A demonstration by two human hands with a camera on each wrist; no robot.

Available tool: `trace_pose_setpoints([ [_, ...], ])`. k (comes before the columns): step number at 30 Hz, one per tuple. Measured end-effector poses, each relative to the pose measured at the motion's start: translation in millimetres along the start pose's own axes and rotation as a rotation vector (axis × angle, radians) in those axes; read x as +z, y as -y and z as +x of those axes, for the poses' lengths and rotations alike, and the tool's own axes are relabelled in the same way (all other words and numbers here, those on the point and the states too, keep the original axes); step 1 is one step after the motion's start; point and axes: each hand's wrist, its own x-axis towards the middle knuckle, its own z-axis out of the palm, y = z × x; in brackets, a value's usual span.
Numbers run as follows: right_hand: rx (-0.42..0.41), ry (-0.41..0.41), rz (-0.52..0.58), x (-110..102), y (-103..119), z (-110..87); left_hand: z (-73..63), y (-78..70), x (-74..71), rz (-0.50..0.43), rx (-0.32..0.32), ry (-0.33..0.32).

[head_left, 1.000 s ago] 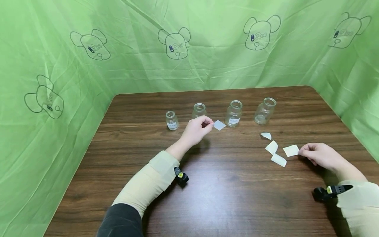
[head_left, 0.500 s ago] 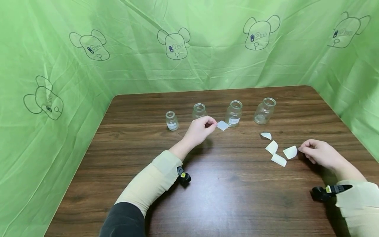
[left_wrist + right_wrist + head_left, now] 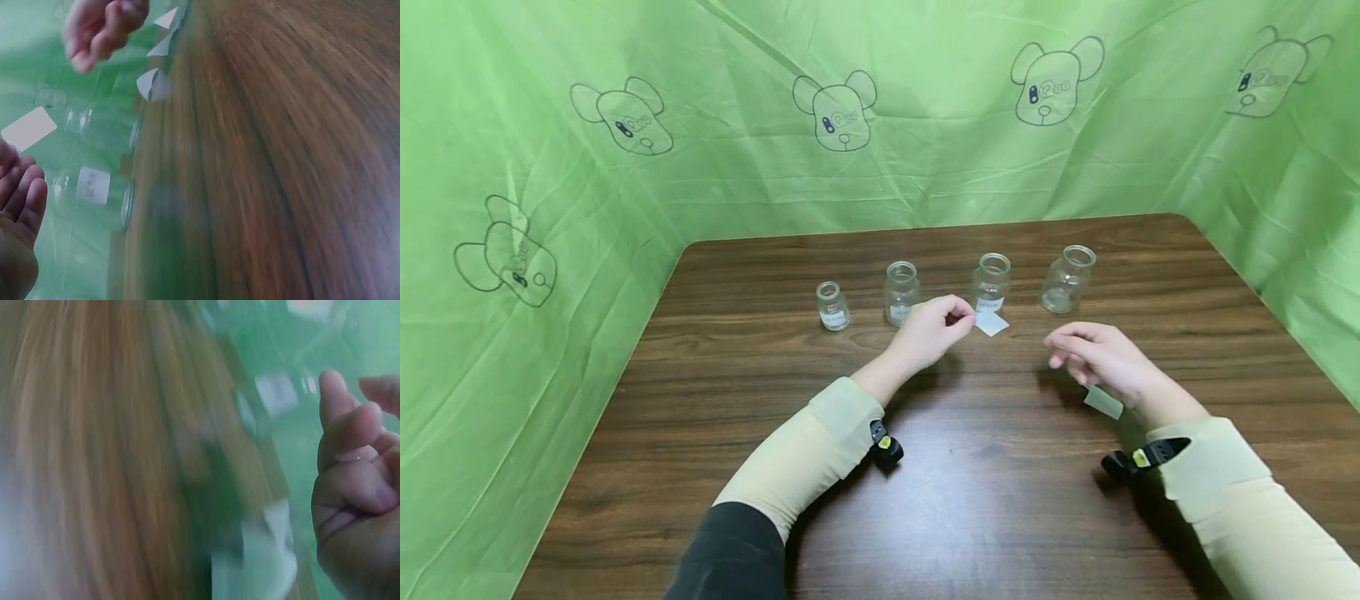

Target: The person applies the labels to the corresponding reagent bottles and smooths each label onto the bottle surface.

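My left hand (image 3: 928,333) pinches a small white label (image 3: 992,322) by its edge, just in front of the third glass jar (image 3: 992,279). The left wrist view shows the label (image 3: 29,128) beyond the fingertips. My right hand (image 3: 1097,358) hovers to the right of it, fingers loosely bent, thumb and index finger apart, holding nothing. Beneath that hand lies a white paper piece (image 3: 1103,402); it covers others in the head view. Several curled paper pieces (image 3: 149,84) show in the left wrist view. At right stands a jar (image 3: 1067,281) with no label visible.
A small labelled jar (image 3: 832,307) and a second labelled jar (image 3: 901,287) stand to the left in the row. The dark wooden table (image 3: 745,350) ends at a green curtain (image 3: 737,167) behind the jars and at both sides.
My right hand has let go of a paper piece on the right and moved left, over the other pieces. My left hand has carried its label rightward to the third jar's front.
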Motion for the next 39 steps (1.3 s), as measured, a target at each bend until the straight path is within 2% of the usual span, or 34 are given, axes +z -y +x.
trace_pose_setpoints([
  [4, 0.002, 0.013, 0.031, 18.4, 9.2, 13.3, 4.7, -4.1, 9.3, 0.028, 0.008, -0.004],
  [11, -0.038, -0.122, 0.072, 34.1, 14.4, 23.9, 13.3, -11.4, 27.7, 0.132, 0.042, -0.056],
  [17, -0.070, -0.188, 0.114, 38.9, 16.4, 25.9, 16.4, -17.3, 38.5, 0.123, 0.072, -0.025],
  [21, -0.071, -0.237, 0.084, 38.9, 16.2, 27.3, 18.5, -18.0, 44.4, 0.125, 0.114, -0.015],
  [24, -0.073, -0.289, 0.014, 38.1, 15.0, 28.8, 19.4, -19.4, 46.8, 0.126, 0.124, -0.009],
  [29, -0.091, -0.356, -0.121, 31.6, 13.1, 29.6, 20.9, -20.7, 48.0, 0.126, 0.111, 0.012],
  [32, -0.092, -0.367, -0.143, 23.7, 12.1, 28.8, 23.1, -18.4, 49.9, 0.115, 0.086, -0.003],
  [35, -0.102, -0.359, -0.081, 16.2, 10.1, 26.4, 26.7, -16.8, 53.5, 0.083, 0.025, -0.016],
  [39, -0.122, -0.339, 0.087, 11.4, 5.9, 22.2, 31.8, -19.7, 60.4, -0.040, -0.084, 0.013],
])
